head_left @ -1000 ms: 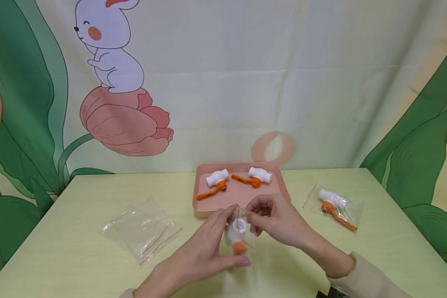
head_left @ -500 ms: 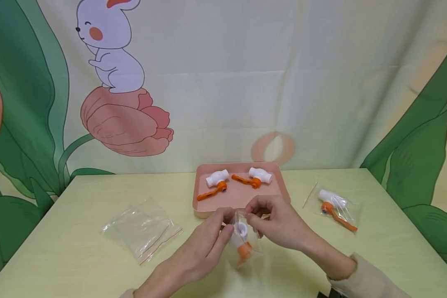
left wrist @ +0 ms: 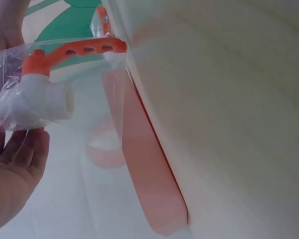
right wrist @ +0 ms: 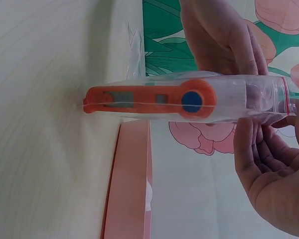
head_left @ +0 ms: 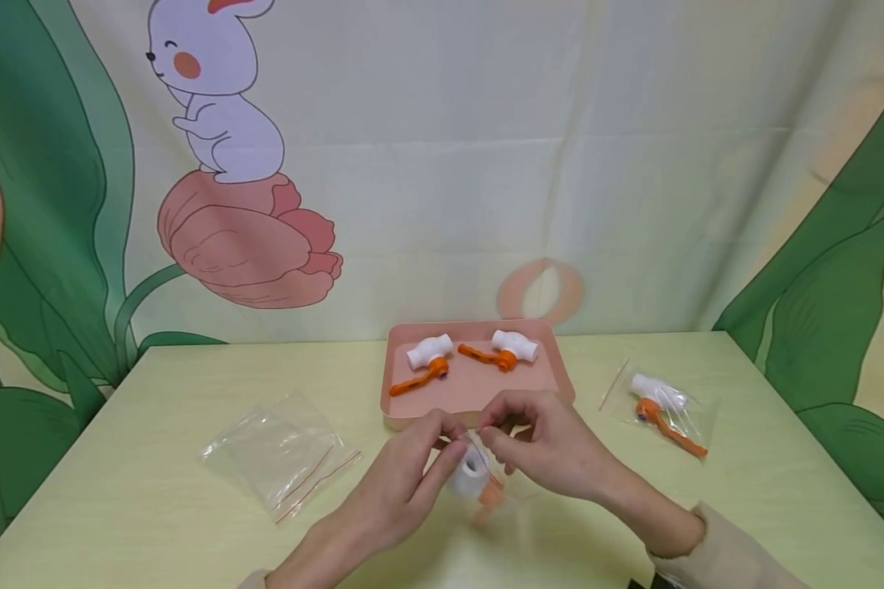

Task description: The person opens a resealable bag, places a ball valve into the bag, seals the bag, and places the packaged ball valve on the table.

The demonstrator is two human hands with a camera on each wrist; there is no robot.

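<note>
A clear zip-lock bag (right wrist: 229,112) hangs between my two hands, with a white ball valve (left wrist: 32,102) inside it. The valve's orange lever (right wrist: 149,99) points down toward the tabletop in the right wrist view. My left hand (head_left: 405,474) pinches the red-striped top edge of the bag between thumb and fingers. On the opposite side, my right hand (head_left: 548,446) pinches the same edge, its fingertips close to the left ones. The valve's round white opening (head_left: 473,465) shows just below the fingers in the head view.
Beyond the hands, a pink tray (head_left: 479,397) holds two more ball valves (head_left: 429,352) with orange levers. Flat zip-lock bags (head_left: 280,450) lie at the left. At the right lies a bagged valve (head_left: 663,401). A printed curtain (head_left: 442,204) hangs behind the table.
My left thumb has moved up from below the valve to the bag's top edge, and the valve now hangs in the bag. My right hand has shifted slightly left along the edge.
</note>
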